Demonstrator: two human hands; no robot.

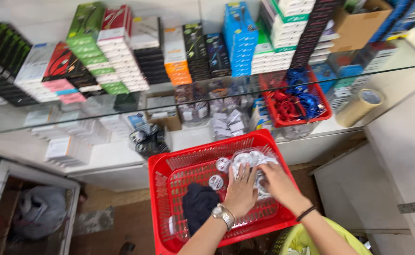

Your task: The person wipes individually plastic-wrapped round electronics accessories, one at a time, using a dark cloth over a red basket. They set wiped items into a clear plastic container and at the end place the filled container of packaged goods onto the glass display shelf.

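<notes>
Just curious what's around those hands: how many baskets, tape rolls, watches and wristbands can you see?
Red baskets: 2, a big one under the hands and a small one on the shelf
Tape rolls: 1
Watches: 1, on the left wrist
Black wristbands: 1, on the right wrist
Total: 5

Small retail shop, phone-accessory or electronics kind. Glass display shelf [396, 63] stacked with rows of identical boxed goods [122, 61] in green, white, orange, blue and black. Red tray [323, 115] of coiled red and blue cables [295, 101] on the lower white shelf, beside bagged small parts [229, 120]. Cardboard carton [358, 26] up top, roll of packing tape [358, 106] at the right. Red plastic basket [162, 189] of clear-wrapped items below the counter.
</notes>
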